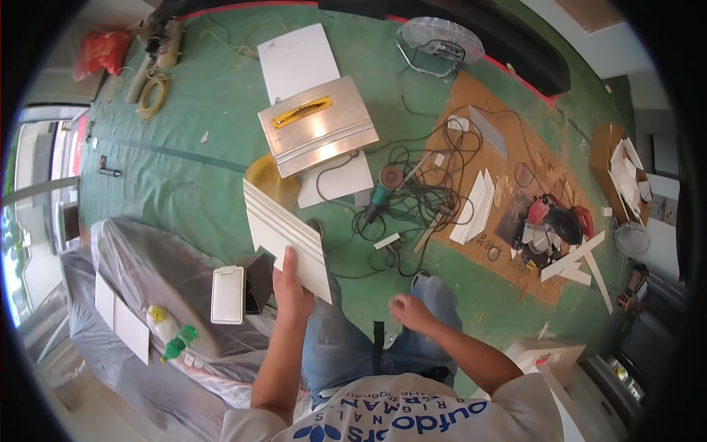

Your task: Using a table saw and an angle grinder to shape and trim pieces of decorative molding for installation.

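Note:
My left hand (293,289) grips a white grooved trim board (283,221) by its lower edge, raised at the middle left above my legs. My right hand (409,311) hangs over my right thigh, fingers curled with nothing visible in them. Beyond the board, a metal box tool (324,136) with a yellow-edged slot rests on white boards (294,55), beside something translucent yellow (265,173). A green angle grinder (383,191) lies among tangled cables to the right of the board.
Cardboard (508,136) bears a red-and-black power tool (560,225) and white offcuts. A box of scraps (615,169) stands at right, a fan (434,44) behind. At left are a plastic-covered bulky object (110,243), bottles (179,340), a white case (227,295) and a hose (155,96).

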{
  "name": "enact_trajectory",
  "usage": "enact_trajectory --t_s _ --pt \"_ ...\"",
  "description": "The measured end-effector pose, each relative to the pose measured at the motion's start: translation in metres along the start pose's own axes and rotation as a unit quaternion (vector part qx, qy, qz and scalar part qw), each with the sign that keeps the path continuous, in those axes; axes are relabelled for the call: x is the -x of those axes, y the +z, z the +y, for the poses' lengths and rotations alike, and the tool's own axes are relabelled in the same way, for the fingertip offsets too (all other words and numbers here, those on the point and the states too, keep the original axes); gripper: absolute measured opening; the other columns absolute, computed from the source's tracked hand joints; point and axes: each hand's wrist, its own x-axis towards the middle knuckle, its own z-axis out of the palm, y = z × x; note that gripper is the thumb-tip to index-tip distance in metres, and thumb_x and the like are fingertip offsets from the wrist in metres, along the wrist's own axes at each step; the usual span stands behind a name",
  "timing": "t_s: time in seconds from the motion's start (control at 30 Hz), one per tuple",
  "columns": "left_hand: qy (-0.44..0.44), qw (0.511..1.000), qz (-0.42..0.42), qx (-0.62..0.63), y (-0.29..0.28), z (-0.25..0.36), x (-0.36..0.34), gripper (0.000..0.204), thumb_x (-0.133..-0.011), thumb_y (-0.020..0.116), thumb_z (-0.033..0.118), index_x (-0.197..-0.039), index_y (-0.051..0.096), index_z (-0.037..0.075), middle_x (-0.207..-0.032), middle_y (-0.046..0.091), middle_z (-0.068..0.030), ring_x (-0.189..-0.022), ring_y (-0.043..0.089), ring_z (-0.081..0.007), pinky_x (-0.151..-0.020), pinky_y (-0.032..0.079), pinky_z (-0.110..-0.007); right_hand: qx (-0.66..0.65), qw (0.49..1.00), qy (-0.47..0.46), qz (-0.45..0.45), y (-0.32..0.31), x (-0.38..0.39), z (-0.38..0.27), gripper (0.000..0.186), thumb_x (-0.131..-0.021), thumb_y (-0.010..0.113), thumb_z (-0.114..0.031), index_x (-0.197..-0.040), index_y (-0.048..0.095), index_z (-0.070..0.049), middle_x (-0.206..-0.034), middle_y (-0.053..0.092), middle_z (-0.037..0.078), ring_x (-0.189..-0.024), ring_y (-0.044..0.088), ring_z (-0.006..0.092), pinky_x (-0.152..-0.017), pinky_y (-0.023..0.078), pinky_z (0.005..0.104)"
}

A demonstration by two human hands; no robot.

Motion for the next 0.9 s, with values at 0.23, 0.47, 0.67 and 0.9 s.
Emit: enact_trajectory --t_s 0.23,0.47,0.67,0.9 --pt "-0.037 0.998 0.006 -0.049 -0.052 -0.045 -0.181 0.044 -0.107 0.059 0.032 -0.138 0.052 0.002 -0.123 0.065 -0.0099 -0.109 0.066 -0.0208 -0.093 0.055 -0.037 -0.061 0.964 0.105 0.235 0.044 -0.376 0.033 0.062 -0.088 0.074 -0.041 -0.126 0.06 0.006 -0.129 0.065 0.028 -0.119 0.065 0.0406 -0.101 0.051 0.0467" --pt "-0.061 0.996 -0.038 -0.053 -0.075 -0.089 -0.211 0.048 -0.109 0.051 0.045 -0.132 0.057 0.004 -0.108 0.069 -0.0114 -0.092 0.067 -0.0245 -0.079 0.055 -0.039 -0.019 0.894 0.164 0.417 0.032 -0.595 0.132 0.074 -0.076 0.081 -0.045 -0.119 0.06 0.012 -0.119 0.067 0.033 -0.111 0.067 0.045 -0.096 0.053 0.048" --pt "0.053 0.969 -0.241 -0.032 -0.098 -0.12 -0.156 0.053 -0.109 0.041 0.055 -0.121 0.06 0.007 -0.09 0.067 -0.0064 -0.073 0.053 -0.0205 -0.054 0.04 -0.034 -0.173 0.908 0.076 0.373 0.003 -0.555 0.174 0.06 -0.076 0.084 -0.036 -0.111 0.064 0.009 -0.097 0.071 0.021 -0.089 0.071 0.0349 -0.079 0.057 0.043" --pt "0.088 0.98 -0.177 0.02 -0.096 -0.122 -0.149 0.049 -0.111 0.046 0.038 -0.137 0.053 -0.003 -0.115 0.07 -0.0147 -0.095 0.071 -0.0236 -0.081 0.059 -0.037 -0.4 0.881 -0.135 0.215 0.04 -0.364 0.101 0.048 -0.083 0.081 -0.021 -0.12 0.06 0.002 -0.1 0.07 0.012 -0.084 0.068 0.0186 -0.075 0.056 0.0374"
